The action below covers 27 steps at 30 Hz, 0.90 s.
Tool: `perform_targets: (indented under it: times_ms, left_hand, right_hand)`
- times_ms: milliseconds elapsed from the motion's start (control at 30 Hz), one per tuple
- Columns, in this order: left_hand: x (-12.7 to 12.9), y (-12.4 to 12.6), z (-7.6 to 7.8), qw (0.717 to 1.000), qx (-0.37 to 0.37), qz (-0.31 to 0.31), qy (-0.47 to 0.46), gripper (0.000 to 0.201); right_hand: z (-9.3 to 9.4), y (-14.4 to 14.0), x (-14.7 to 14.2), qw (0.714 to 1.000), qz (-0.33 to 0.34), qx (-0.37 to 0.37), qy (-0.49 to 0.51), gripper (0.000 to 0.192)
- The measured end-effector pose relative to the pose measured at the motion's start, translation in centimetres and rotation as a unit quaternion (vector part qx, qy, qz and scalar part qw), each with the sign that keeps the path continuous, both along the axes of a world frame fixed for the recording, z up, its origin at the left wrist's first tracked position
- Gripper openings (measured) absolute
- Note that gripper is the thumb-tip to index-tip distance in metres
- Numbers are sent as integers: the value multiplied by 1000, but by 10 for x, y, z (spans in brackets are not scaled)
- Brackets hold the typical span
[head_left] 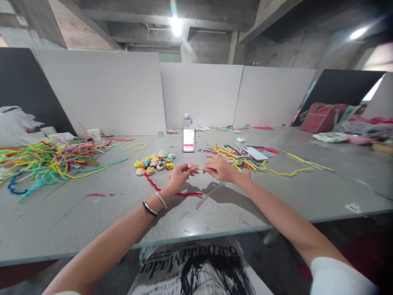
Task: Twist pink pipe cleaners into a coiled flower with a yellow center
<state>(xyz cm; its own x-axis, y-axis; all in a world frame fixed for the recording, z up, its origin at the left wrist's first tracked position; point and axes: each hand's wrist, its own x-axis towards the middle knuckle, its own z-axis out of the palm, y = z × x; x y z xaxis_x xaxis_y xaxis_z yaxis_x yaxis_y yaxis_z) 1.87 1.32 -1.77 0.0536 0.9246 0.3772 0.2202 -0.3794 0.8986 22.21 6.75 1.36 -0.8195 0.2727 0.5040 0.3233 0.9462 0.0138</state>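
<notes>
My left hand (181, 175) and my right hand (221, 169) meet above the middle of the table, fingertips pinched close together. A short yellow piece of pipe cleaner (201, 168) shows between them, and both hands grip it; its ends are hidden by my fingers. Something small and pink sits at my left fingertips, too small to name. Under my left wrist a red pipe cleaner (152, 182) lies bent on the table. A grey strip (209, 196) rests below my right hand. Just beyond my left hand is a cluster of small colourful fuzzy pieces (159, 160).
A large heap of pipe cleaners (58, 157) covers the left of the table (116, 221). More pipe cleaners (224, 153), a phone (255, 154) and a red-handled tool (270, 150) lie to the right. A bottle (188, 123) stands ahead, before white boards (202, 94).
</notes>
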Motion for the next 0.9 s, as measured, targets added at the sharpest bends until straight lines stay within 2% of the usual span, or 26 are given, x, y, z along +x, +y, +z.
perform_targets:
  times_ms: [367,467,633,900]
  left_hand:
    - [1,0,-1,1000,-4,-4,-10,35]
    - [2,-1,1,999,-5,-1,-38,40]
    - [3,-6,5,996,7,-30,-78,45]
    - [0,1,2,997,40,-11,-59,38]
  right_hand:
    - [-2,1,-2,1000,2,6,12,22]
    - [-3,0,-3,1000,-7,19,8,22]
    - [-3,0,-4,999,-20,37,13,22]
    - [-5,1,-4,1000,-8,20,10,22]
